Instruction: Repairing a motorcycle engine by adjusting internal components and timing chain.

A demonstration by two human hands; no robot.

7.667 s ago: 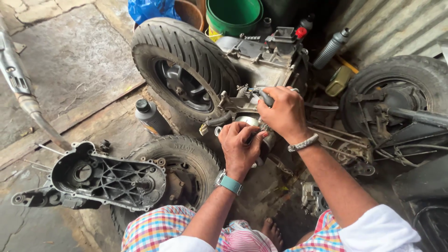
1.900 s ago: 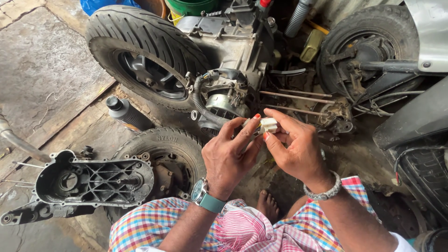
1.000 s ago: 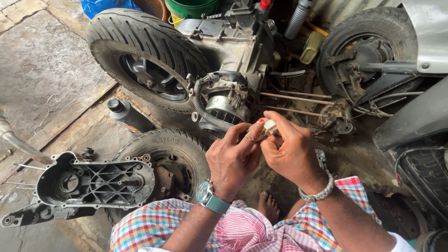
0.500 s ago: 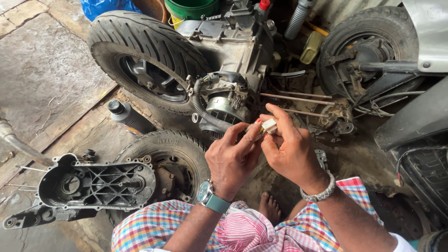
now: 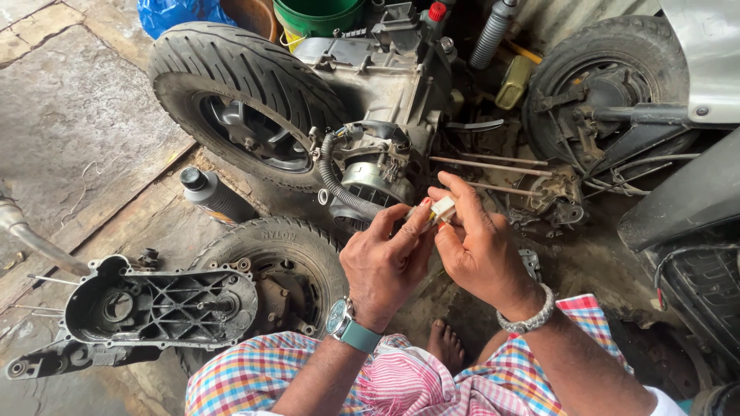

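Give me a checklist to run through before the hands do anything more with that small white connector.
1. Both hands on the part: ok. The left hand and right hand pinch the white connector between fingertips.
2. Connector clear of the engine: ok, it is held up above the ground in front of it.
3. Connector pins or inside clean: cannot tell, too small to see.
4. Loose parts out of the way: ok. The black engine cover lies on the floor to the left, apart from the hands.
5. Bare foot safe: not ok, it rests on the grimy floor among parts.
6. Bottle capped: ok, its cap is on.
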